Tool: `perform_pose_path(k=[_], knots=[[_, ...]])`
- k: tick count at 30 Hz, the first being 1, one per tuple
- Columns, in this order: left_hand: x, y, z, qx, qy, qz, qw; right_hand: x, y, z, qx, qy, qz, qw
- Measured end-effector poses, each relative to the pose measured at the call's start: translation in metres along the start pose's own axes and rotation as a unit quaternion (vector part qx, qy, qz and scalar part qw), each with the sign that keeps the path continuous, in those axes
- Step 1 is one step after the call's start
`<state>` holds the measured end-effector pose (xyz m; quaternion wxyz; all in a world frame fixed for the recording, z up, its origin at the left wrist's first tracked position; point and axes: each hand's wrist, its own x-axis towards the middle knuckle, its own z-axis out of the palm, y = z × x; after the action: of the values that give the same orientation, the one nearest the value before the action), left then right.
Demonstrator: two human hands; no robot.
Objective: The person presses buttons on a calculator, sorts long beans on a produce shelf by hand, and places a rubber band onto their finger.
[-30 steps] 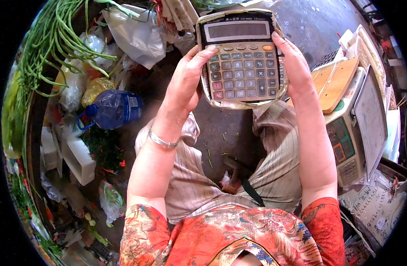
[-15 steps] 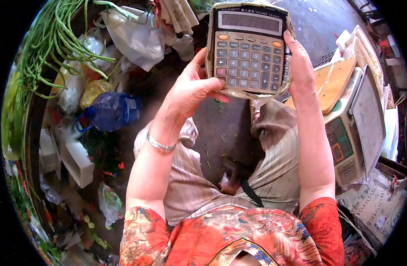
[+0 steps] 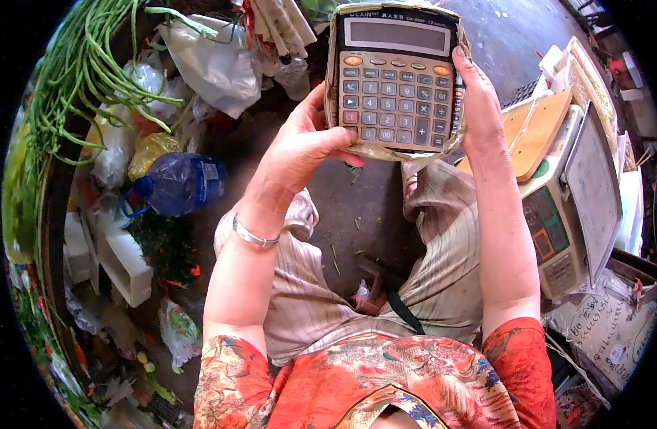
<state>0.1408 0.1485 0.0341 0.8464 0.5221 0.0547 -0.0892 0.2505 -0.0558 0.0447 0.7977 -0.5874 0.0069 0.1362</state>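
Note:
A large calculator (image 3: 394,93) with grey keys and orange corner buttons is held up at the top of the head view, its face toward me. Its edges sit in a worn cardboard-like casing wrapped in plastic. My left hand (image 3: 303,139) grips the lower left side, the thumb lying by the bottom left keys and the fingers behind. Along the right edge my right hand (image 3: 480,107) is closed, its thumb up near the upper right corner. The display (image 3: 398,36) looks blank. Most fingertips are hidden behind the calculator.
On the right stands a weighing scale (image 3: 554,222) with a wooden board (image 3: 536,136) beside its top. Long green beans (image 3: 78,71) hang at upper left. Below them lie plastic bags (image 3: 214,68), a blue plastic jug (image 3: 178,184) and a white foam box (image 3: 125,268). A cardboard piece with handwriting (image 3: 600,329) lies lower right.
The display showed faint digits and now looks blank. Both hands and the calculator have shifted slightly left in view. The left thumb stays by the lower left keys.

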Motion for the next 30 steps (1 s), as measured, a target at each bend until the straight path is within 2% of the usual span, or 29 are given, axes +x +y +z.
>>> perform_pose_path(k=[6,11,13,14,20,23,27,30], knots=[[-0.001,0.001,0.002,0.029,0.019,-0.018,0.999,0.002,0.004,-0.002,0.004,0.0,-0.006,1.0],[0.004,0.0,-0.001,0.015,0.029,0.03,0.999,0.002,0.004,-0.003,0.008,-0.022,-0.002,1.0],[0.006,0.004,-0.006,-0.005,0.035,0.008,0.999,0.003,0.008,-0.004,0.016,-0.036,0.001,0.999],[0.007,0.005,-0.008,-0.025,0.042,-0.014,0.999,0.004,0.011,-0.006,-0.005,-0.053,-0.001,0.999],[0.013,-0.001,-0.001,0.018,0.094,0.031,0.995,0.0,0.016,0.001,-0.048,-0.082,-0.003,0.995],[0.015,0.0,-0.002,0.056,0.153,-0.017,0.987,-0.006,0.016,0.009,-0.06,-0.098,-0.007,0.993],[0.016,-0.004,0.001,0.033,0.153,0.026,0.987,-0.013,0.012,0.015,-0.084,-0.118,-0.018,0.989],[0.018,-0.007,-0.003,0.037,0.157,0.004,0.987,-0.012,0.014,0.015,-0.09,-0.112,-0.016,0.99]])
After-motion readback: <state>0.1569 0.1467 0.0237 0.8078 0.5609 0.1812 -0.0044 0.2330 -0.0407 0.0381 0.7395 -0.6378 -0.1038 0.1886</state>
